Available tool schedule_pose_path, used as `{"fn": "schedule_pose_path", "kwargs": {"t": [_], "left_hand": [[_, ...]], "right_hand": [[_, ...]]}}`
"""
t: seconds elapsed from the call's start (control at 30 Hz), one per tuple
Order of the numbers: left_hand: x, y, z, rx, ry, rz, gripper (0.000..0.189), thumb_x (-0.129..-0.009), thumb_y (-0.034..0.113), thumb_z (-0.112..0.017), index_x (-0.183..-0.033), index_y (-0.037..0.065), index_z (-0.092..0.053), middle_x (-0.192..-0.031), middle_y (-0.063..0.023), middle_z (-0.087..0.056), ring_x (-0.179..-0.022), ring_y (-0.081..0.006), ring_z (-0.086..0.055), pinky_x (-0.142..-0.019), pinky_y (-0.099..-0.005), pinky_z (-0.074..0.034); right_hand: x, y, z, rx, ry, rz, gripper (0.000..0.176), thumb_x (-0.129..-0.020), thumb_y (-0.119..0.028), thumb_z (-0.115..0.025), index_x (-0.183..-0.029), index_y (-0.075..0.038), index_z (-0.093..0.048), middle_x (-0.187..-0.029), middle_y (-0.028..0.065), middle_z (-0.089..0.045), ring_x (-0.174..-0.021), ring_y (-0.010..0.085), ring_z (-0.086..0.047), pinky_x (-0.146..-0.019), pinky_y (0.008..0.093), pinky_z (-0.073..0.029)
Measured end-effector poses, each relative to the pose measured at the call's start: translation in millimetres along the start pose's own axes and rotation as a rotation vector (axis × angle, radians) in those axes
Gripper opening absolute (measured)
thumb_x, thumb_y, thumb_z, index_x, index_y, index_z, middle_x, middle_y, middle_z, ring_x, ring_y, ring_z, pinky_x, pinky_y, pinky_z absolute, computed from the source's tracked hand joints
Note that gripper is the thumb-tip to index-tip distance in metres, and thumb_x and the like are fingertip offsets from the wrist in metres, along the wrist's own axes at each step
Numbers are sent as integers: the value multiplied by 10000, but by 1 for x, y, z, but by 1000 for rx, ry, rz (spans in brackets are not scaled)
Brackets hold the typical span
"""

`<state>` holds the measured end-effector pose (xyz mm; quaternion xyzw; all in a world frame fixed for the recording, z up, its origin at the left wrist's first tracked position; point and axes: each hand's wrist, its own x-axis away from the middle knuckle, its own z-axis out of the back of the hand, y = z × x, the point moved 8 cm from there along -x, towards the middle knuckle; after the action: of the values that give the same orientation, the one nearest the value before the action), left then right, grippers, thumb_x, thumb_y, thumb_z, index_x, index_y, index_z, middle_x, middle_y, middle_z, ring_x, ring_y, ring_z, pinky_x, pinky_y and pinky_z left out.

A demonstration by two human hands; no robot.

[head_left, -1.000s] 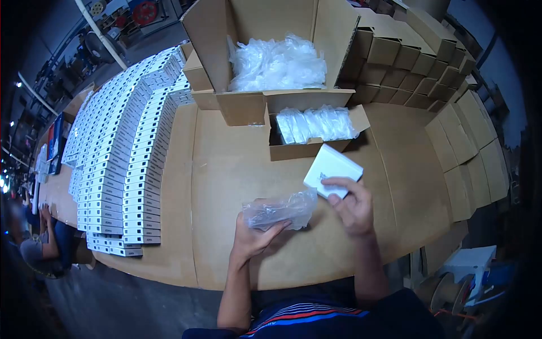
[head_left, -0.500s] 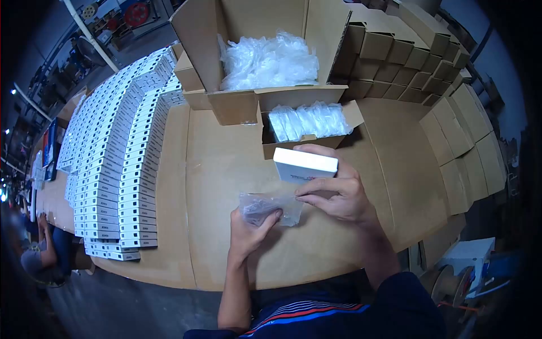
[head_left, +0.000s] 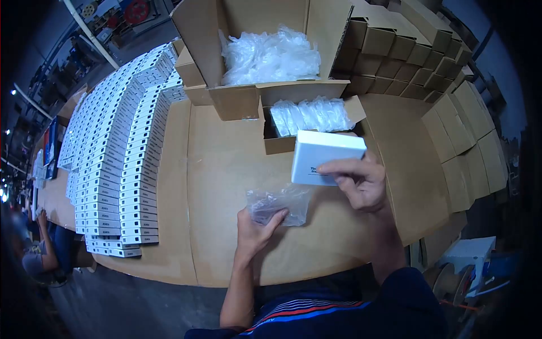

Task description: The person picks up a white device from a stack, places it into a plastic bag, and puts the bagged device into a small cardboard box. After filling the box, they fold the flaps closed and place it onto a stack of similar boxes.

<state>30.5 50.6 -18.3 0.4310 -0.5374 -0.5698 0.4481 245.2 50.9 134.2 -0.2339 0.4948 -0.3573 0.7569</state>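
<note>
A white box [head_left: 327, 148] with small dark print is gripped in my right hand [head_left: 361, 178], fingers on its front face and the rest behind it. It is tilted, above the table and in front of the small carton. My left hand [head_left: 257, 229] pinches a clear plastic bag [head_left: 278, 207] with the thumb on top. The bag is crumpled and looks empty. Box and bag are close together but apart. Beyond them stands an open carton [head_left: 279, 146] holding a row of plastic-wrapped packs [head_left: 310, 117].
A large open carton [head_left: 234, 104] at the back holds a heap of clear plastic bags [head_left: 271, 56]. Stacks of white boxes [head_left: 138, 186] fill the left side. Brown cartons [head_left: 406, 56] are piled at the back right, others [head_left: 471, 147] along the right edge. Another person [head_left: 42, 248] sits at far left.
My right hand has moved right and turned the white box so its broad face shows, with its fingers now off the bag. My left hand and the bag have shifted slightly right.
</note>
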Motion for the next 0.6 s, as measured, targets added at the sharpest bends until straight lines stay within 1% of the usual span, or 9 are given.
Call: {"fn": "schedule_pose_path", "kwargs": {"t": [0.1,0.2,0.33,0.37,0.47,0.6], "left_hand": [[2,4,-3,15,-22,-10,211,-864,52,-823,-1025,-56,-741,-931,-112,-778,-857,-154,-730,-776,-302,-579],[3,7,-3,17,-29,-8,215,-861,45,-825,-1028,-57,-737,-945,-116,-778,-864,-157,-731,-783,-302,-581],[2,4,-2,-7,-16,4,241,-856,44,-829,-1046,-58,-720,-970,-122,-777,-874,-157,-731,-792,-300,-581],[1,4,-1,-10,-15,3,252,-854,45,-830,-1053,-58,-715,-976,-123,-776,-880,-158,-731,-797,-303,-581],[1,2,-1,-8,-4,3,283,-849,48,-835,-1077,-58,-703,-990,-128,-775,-899,-162,-729,-812,-310,-581],[-1,-2,-4,8,-4,1,327,-841,58,-842,-1110,-58,-697,-1005,-132,-773,-928,-161,-722,-832,-321,-581]], "right_hand": [[-19,-2,-6,-191,16,79,390,-800,145,-643,-1131,-48,-711,-1089,153,-659,-978,245,-646,-833,345,-526],[-30,4,-5,-157,-63,102,400,-806,163,-630,-1144,-49,-656,-1026,119,-657,-946,242,-631,-813,356,-519],[-34,-1,-15,-212,-214,198,419,-763,174,-616,-1115,-46,-670,-1077,108,-680,-959,251,-630,-813,360,-515],[-32,3,-16,-268,-222,152,438,-744,178,-597,-1117,-39,-672,-1096,111,-688,-974,258,-634,-828,365,-522],[-30,5,-18,-297,-232,103,424,-740,165,-610,-1101,-43,-685,-1040,98,-683,-974,259,-634,-828,361,-521],[-31,5,-34,-227,-359,54,372,-763,139,-613,-1073,-49,-697,-1003,91,-658,-964,249,-635,-829,345,-515]]}}
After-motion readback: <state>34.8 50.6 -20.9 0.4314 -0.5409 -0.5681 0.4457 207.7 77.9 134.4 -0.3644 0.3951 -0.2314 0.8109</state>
